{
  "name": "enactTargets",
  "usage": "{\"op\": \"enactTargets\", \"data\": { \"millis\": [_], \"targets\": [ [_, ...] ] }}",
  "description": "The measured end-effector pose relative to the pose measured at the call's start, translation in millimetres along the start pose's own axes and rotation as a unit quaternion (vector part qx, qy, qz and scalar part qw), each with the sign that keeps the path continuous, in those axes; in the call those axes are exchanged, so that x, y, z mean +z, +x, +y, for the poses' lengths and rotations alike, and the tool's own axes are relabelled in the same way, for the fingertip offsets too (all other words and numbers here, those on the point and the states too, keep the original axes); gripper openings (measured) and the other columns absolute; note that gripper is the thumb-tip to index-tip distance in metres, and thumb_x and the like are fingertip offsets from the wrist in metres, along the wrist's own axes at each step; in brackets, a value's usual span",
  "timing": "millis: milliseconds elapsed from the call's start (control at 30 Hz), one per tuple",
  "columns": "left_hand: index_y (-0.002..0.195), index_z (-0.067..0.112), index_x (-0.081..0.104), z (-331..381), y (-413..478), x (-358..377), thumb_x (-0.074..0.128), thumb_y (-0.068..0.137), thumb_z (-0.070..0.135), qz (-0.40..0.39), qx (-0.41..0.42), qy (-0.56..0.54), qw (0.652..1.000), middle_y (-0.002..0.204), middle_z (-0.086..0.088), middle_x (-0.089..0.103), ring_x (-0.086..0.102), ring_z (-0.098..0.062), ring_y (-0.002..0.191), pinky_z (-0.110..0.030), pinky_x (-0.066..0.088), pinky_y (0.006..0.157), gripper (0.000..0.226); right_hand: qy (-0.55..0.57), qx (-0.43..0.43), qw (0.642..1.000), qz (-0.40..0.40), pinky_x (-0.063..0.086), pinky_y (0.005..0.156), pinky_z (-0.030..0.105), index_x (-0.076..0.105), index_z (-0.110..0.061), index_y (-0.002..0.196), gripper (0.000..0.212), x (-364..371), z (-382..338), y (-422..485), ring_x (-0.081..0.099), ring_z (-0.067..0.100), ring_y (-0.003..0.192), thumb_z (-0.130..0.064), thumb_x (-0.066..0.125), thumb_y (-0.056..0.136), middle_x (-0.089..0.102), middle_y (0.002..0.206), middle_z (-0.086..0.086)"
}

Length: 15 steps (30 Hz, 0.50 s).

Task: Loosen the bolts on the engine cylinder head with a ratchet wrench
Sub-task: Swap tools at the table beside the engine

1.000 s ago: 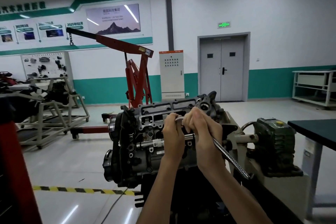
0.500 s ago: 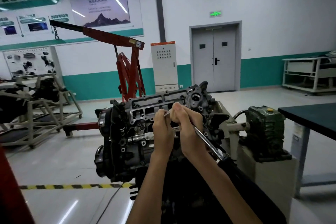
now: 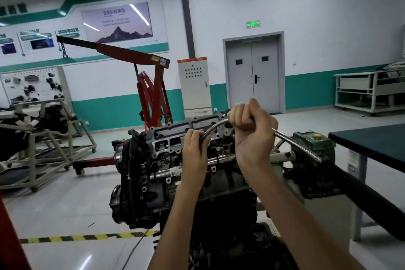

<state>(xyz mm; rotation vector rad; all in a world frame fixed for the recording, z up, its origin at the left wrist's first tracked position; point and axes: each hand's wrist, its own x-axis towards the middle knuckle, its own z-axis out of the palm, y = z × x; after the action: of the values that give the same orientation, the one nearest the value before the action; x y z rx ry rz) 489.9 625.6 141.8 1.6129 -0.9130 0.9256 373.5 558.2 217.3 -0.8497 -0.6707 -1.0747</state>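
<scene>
Right hand (image 3: 252,131) fisted on wrench (image 3: 295,145), left hand (image 3: 195,151) gripping drive end. Risk of slipping off hidden bolt under skewed pull.

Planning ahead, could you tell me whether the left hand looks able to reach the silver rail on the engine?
Probably yes, once it lets go: the left hand pinches the ratchet wrench just above the silver rail, nothing visible between them.

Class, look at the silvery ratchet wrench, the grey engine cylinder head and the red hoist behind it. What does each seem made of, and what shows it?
The silvery ratchet wrench: probably chromed steel; bright polished shine, knurled grip.
The grey engine cylinder head: likely cast aluminium; dull grey, moulded shapes.
The red hoist: seemingly painted steel; box-section boom, even red coat.
</scene>
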Motion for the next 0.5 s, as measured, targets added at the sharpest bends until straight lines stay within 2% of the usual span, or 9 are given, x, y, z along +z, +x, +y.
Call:
{"op": "enactTargets", "data": {
  "millis": [200, 267, 333, 500],
  "targets": [
    [0.103, 0.006, 0.063, -19.3, -6.6, -16.1, 0.065, 0.09, 0.014, -0.03, -0.025, 0.022, 0.999, 0.103, 0.0, 0.056, 0.057, -0.011, 0.091, -0.017, 0.047, 0.081, 0.015, 0.06, -0.005, 0.997, 0.052, 0.021, 0.049, 0.028, 0.022, -0.015, 0.048, 0.043, -6.2, -18.9, 15.9, 0.019, 0.013, 0.046, -0.014, 0.039, 0.087, 0.018, 0.045, -0.001],
    [0.103, 0.01, 0.065, -26.9, -6.8, -23.9, 0.07, 0.085, 0.011, -0.041, -0.028, 0.041, 0.998, 0.104, 0.001, 0.058, 0.057, -0.006, 0.093, -0.009, 0.043, 0.084, 0.018, 0.079, -0.002, 0.995, 0.063, 0.019, 0.049, 0.028, 0.02, -0.015, 0.049, 0.045, -8.6, -21.9, 18.1, 0.018, 0.012, 0.046, -0.012, 0.036, 0.091, 0.017, 0.046, 0.0],
    [0.101, 0.012, 0.066, -35.7, -8.6, -32.7, 0.076, 0.08, 0.009, -0.056, -0.056, 0.05, 0.996, 0.103, 0.002, 0.059, 0.055, 0.0, 0.092, -0.002, 0.038, 0.083, 0.024, 0.094, -0.001, 0.993, 0.073, 0.019, 0.049, 0.028, 0.02, -0.015, 0.049, 0.046, -11.0, -26.1, 21.4, 0.018, 0.012, 0.046, -0.01, 0.032, 0.093, 0.016, 0.046, -0.001],
    [0.104, 0.015, 0.066, -51.1, -16.7, -49.9, 0.081, 0.071, 0.002, -0.037, -0.116, 0.05, 0.991, 0.099, 0.005, 0.059, 0.057, 0.004, 0.09, -0.004, 0.042, 0.082, 0.038, 0.124, -0.01, 0.988, 0.089, 0.016, 0.049, 0.029, 0.018, -0.016, 0.05, 0.045, -15.7, -43.2, 35.4, 0.014, 0.014, 0.046, -0.012, 0.031, 0.092, 0.014, 0.047, -0.001]
  ]
}}
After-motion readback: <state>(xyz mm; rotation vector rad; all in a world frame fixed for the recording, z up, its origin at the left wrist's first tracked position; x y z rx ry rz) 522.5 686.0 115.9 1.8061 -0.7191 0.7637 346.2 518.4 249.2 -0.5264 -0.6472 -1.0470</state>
